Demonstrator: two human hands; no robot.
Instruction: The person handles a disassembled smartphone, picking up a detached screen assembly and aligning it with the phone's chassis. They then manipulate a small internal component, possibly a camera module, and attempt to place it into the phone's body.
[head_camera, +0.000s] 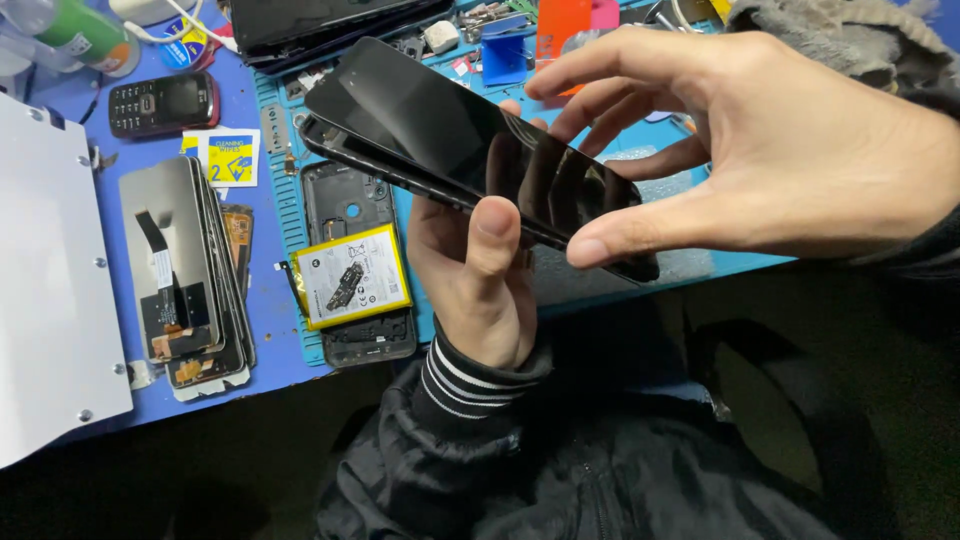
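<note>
My left hand (470, 275) grips a black smartphone (420, 135) from below, thumb on its near edge. The phone's glossy screen panel is lifted a little away from the dark frame at the far left end. My right hand (760, 150) pinches the right end of the phone, thumb along the near edge and fingers spread over the far side. The phone is held tilted above the blue work mat (275, 250).
An opened phone body with a yellow-edged battery (352, 277) lies on the mat. A stack of screen panels (185, 270) sits to its left, beside a white metal sheet (45, 280). A small keypad phone (163, 102), a green bottle (85, 30) and small tools lie farther back.
</note>
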